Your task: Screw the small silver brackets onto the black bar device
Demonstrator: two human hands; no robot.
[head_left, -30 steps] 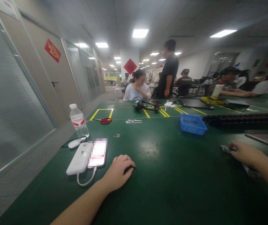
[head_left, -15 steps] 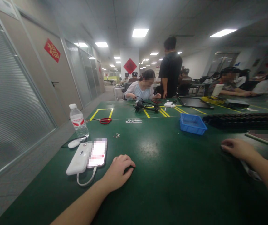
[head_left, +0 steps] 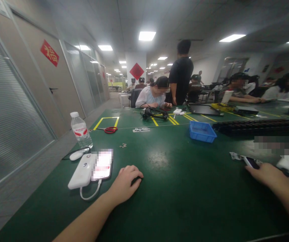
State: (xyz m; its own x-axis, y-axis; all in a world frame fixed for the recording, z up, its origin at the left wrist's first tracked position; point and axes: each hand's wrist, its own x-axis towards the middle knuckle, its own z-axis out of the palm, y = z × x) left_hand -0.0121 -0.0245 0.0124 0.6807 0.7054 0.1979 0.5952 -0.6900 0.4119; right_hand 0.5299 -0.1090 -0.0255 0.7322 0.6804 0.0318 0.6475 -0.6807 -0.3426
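Right hand (head_left: 269,176) drawn back | handling: grip closed around dark-screened device (head_left: 252,163); needs steady pinch | left hand (head_left: 126,184) curled, hold unclear

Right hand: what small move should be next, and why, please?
Perhaps the right hand should firm its hold on the device before lifting: the thumb is at the near edge, but a full grip cannot be seen.

A green table (head_left: 169,195) (yellow-taped) bears scissors (head_left: 110,130), a bottle (head_left: 81,131), a blue bin (head_left: 202,132).
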